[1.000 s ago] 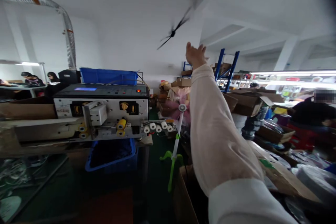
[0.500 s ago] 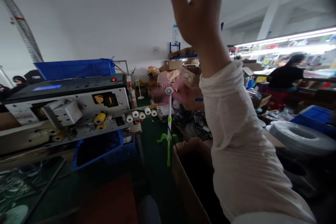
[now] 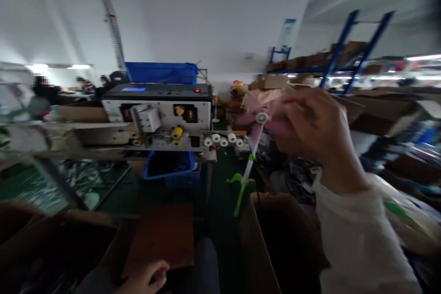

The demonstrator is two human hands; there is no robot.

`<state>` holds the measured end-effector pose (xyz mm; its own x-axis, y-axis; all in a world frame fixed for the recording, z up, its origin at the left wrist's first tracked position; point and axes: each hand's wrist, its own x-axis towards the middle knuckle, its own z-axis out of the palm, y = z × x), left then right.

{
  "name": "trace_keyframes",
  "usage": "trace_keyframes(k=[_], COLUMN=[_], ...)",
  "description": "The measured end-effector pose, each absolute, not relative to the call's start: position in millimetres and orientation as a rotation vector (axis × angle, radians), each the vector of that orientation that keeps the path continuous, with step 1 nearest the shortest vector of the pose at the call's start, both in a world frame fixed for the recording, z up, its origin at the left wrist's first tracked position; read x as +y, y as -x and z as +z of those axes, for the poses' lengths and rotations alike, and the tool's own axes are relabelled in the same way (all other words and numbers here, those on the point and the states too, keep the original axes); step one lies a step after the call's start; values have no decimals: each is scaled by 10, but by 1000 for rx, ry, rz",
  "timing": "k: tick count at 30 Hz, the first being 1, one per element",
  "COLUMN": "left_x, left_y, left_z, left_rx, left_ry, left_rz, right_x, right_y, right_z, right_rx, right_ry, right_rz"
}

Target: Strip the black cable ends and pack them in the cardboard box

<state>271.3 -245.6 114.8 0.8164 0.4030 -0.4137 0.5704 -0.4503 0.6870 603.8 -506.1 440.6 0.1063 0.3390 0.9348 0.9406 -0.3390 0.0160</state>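
Note:
My right hand is raised at the right, in a white sleeve. Its fingers are bent and apart, blurred by motion, and I see nothing between them. Behind its fingertips stands a fan with a pale hub, pink blurred blades and green feet. My left hand is low at the bottom edge, its fingers curled over the lap; whatever they may hold is hidden. Just above it lies a flat reddish-brown board. A deep open cardboard box stands below my right forearm.
A machine with white rollers sits on a bench at left-centre. Under it hangs a blue bin. Tangled scraps lie at the left. Another open box is at lower left. Blue racks and people are farther back.
The view has turned left, so the machine appears farther right. My right hand has come down from the top edge to beside the fan. My left hand has come into view.

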Motion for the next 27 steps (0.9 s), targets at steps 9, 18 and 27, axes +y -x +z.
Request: trace_keyframes(k=[9,18,27], left_x=[-2315,-2076,-2136], left_y=[-2629,-3041,-3214], left_z=[946,1426,1371], left_rx=[614,501,381], left_ry=[-2085,-2092,-2124], left_rz=[-84,42,-38], right_x=[-4315,-3606,-3450], right_y=[-6528,-6730,-6621], right_z=[3543,3358,3509], right_rx=[-1461,-1394,-1354], right_ry=[2073,2247,2478], right_rz=[-591,-949,-997])
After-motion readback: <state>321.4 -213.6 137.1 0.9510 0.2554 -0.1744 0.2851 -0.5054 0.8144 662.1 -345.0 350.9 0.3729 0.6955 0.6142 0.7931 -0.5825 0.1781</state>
